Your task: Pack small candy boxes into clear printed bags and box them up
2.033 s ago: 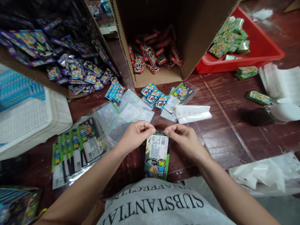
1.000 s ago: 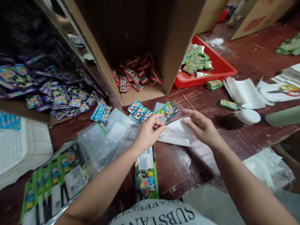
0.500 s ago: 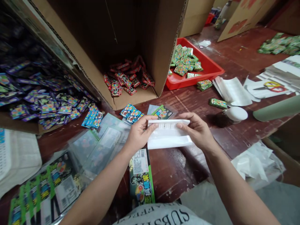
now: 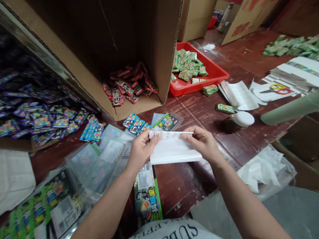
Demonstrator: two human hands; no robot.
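Note:
A white sheet (image 4: 174, 151), rolled or folded over along its top and bottom edges, is stretched between my two hands. My left hand (image 4: 144, 147) pinches its upper left corner, thumb on top. At the upper right corner, my right hand (image 4: 200, 141) pinches it the same way. Small round printed marks show along the top fold. Below the sheet lies a black and green printed candy bag (image 4: 149, 196), partly covered. Just beyond my hands are blue candy packets (image 4: 137, 123) and another green-black printed bag (image 4: 166, 122).
A cardboard box (image 4: 139, 111) holds red packets (image 4: 127, 88). Right of it, a red tray (image 4: 184, 90) holds green packets. Scissors (image 4: 279, 89), a white-lidded jar (image 4: 243, 120) and paper sheets (image 4: 243, 94) lie right. Clear bags (image 4: 109, 159) and purple packets (image 4: 42, 116) lie left.
Both hands keep their pinch on the sheet. More of its white surface shows below the top fold, and round marks now appear along that fold. The whole view has shifted slightly.

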